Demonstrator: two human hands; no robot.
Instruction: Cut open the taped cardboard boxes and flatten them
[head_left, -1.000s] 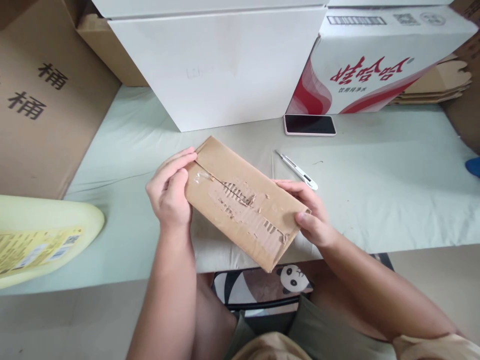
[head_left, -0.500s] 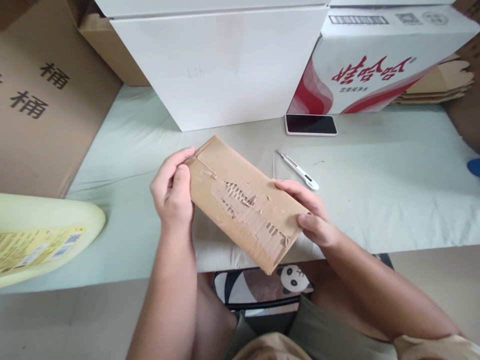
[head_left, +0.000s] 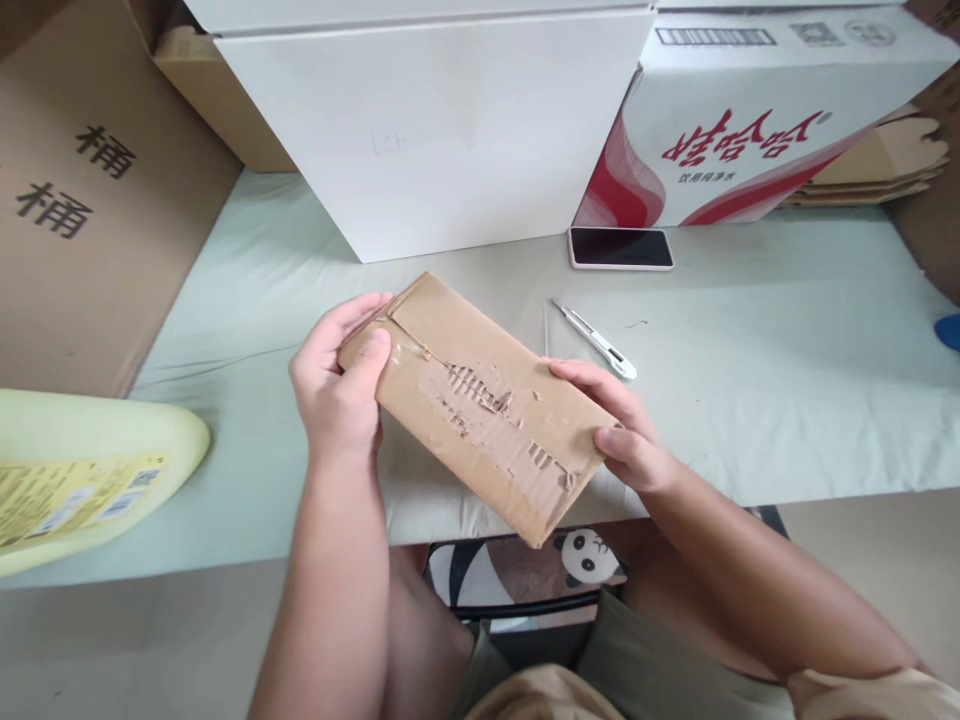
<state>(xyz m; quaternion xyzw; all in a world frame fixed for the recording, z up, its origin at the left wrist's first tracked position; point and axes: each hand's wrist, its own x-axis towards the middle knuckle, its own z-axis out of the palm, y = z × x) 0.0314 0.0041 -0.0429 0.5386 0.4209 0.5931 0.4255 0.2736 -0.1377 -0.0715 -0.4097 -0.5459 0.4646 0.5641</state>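
Between my two hands is a brown cardboard box (head_left: 480, 340), tilted, its long side running down to the right. Its upper face is torn along the middle, with bare corrugation showing. My left hand (head_left: 341, 370) grips the upper-left end, thumb on the top face, around a flap that stands a little out from the end. My right hand (head_left: 619, 425) is closed on the lower-right end, thumb near the corner and fingers along the far edge. Beyond the box lies a white utility knife (head_left: 594, 338) with its tip toward the upper left. The box's underside is hidden.
A phone (head_left: 621, 248) lies in front of a red and white carton (head_left: 720, 140). Beside that carton stands a large white box (head_left: 442, 130). Big brown cartons (head_left: 90, 250) and a pale yellow bottle (head_left: 97, 470) are at the left. Flattened cardboard (head_left: 870, 170) sits at the back right.
My left hand has shifted slightly left, its thumb now farther onto the top face. A flap at the box's left end now sticks out more. My right hand stays in place.
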